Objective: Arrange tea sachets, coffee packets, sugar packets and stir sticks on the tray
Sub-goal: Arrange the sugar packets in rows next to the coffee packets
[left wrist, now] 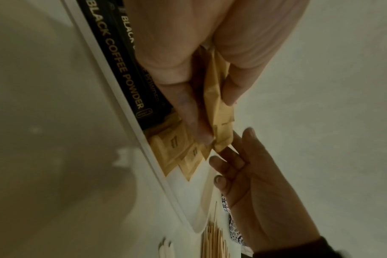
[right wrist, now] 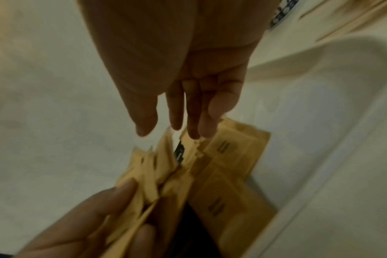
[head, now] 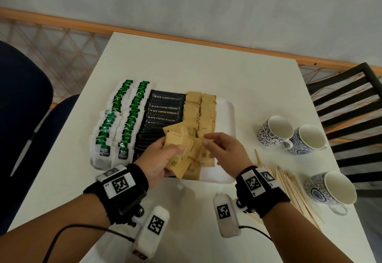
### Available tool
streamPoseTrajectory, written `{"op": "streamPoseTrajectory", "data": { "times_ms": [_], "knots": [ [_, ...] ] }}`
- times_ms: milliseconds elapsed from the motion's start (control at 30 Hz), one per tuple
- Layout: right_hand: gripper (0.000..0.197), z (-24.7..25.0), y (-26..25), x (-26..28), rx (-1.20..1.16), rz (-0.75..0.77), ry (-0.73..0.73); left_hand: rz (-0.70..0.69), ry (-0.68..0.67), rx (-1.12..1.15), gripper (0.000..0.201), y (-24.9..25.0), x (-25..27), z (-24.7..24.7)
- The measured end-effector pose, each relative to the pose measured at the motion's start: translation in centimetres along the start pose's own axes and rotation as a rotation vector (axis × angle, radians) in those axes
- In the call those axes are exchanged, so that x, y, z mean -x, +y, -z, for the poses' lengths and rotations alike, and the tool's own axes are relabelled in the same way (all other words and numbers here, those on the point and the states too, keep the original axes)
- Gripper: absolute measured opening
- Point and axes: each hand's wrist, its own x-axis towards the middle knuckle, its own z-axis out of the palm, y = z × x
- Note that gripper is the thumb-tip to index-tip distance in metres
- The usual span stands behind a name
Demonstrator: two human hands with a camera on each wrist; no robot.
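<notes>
A white tray [head: 227,118] holds rows of green tea sachets [head: 124,118], black coffee packets [head: 164,108] and brown sugar packets [head: 206,109]. Just above the tray's near side, my left hand [head: 165,155] grips a fanned bunch of brown sugar packets [head: 182,153], thumb on top. The left wrist view shows that bunch [left wrist: 219,108] pinched between thumb and fingers. My right hand [head: 208,140] reaches in from the right with straight fingers, its fingertips [right wrist: 194,129] at the edge of the bunch [right wrist: 157,174] and holding nothing. Wooden stir sticks [head: 293,186] lie on the table right of the tray.
Three blue-patterned cups [head: 275,132] [head: 310,138] [head: 332,188] stand on the white table right of the tray, near the sticks. A black slatted chair [head: 351,101] is beyond the table's right edge, a dark blue chair [head: 20,107] at its left.
</notes>
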Motion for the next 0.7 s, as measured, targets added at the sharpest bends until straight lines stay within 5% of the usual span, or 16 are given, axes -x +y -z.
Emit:
{"op": "streamPoseTrajectory", "data": {
  "times_ms": [100, 300, 467, 700],
  "knots": [
    [0.026, -0.4, -0.8, 0.1, -0.074, -0.059, -0.145, 0.0, -0.034, -0.025, 0.028, 0.0, 0.3, -0.6],
    [0.008, 0.4, -0.5, 0.4, -0.331, -0.21, -0.128, -0.005, 0.016, 0.038, 0.03, 0.5, 0.2, -0.1],
    [0.02, 0.5, -0.5, 0.8, -0.435, -0.15, -0.06, 0.005, 0.023, 0.06, 0.02, 0.7, 0.3, 0.4],
    [0.046, 1.1, -0.4, 1.6, -0.361, -0.105, -0.162, -0.005, 0.024, 0.047, 0.024, 0.9, 0.2, 0.0]
  ]
}}
